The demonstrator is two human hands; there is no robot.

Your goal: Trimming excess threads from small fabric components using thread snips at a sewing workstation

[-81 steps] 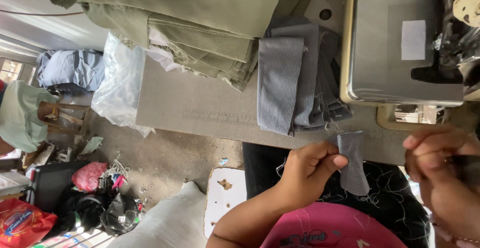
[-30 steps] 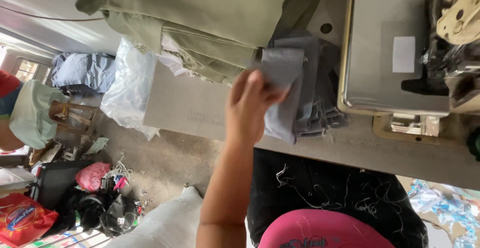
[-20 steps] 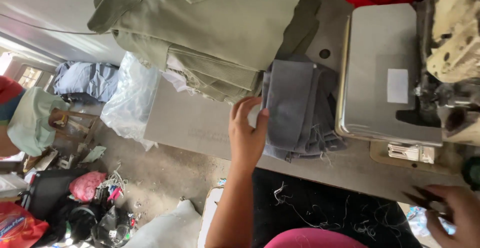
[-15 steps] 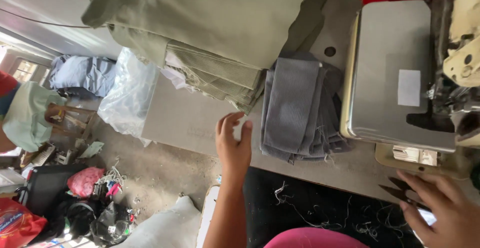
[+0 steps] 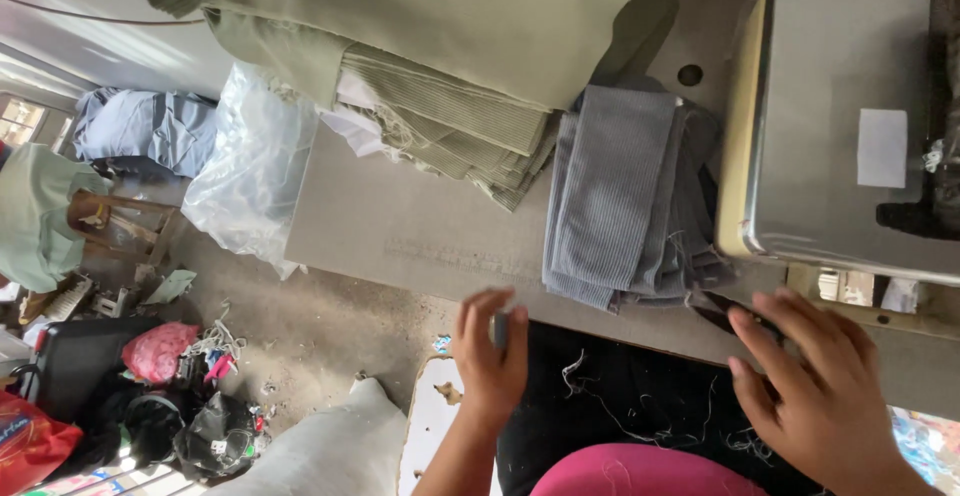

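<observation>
Left hand point(image 5: 490, 351) pinches one small grey piece point(image 5: 499, 328); right hand point(image 5: 815, 386), fingers spread, touches one dark tool point(image 5: 722, 308).

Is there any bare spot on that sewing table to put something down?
Yes: the grey tabletop lies bare between the clear plastic bag, the stacked olive-green fabric and the left hand. It is crowded rightward: folded grey ribbed cloth pieces, metal sewing machine, right hand.

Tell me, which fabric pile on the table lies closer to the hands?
The grey ribbed pile, beside the sewing machine; the bigger olive green pile lies farther back.
</observation>
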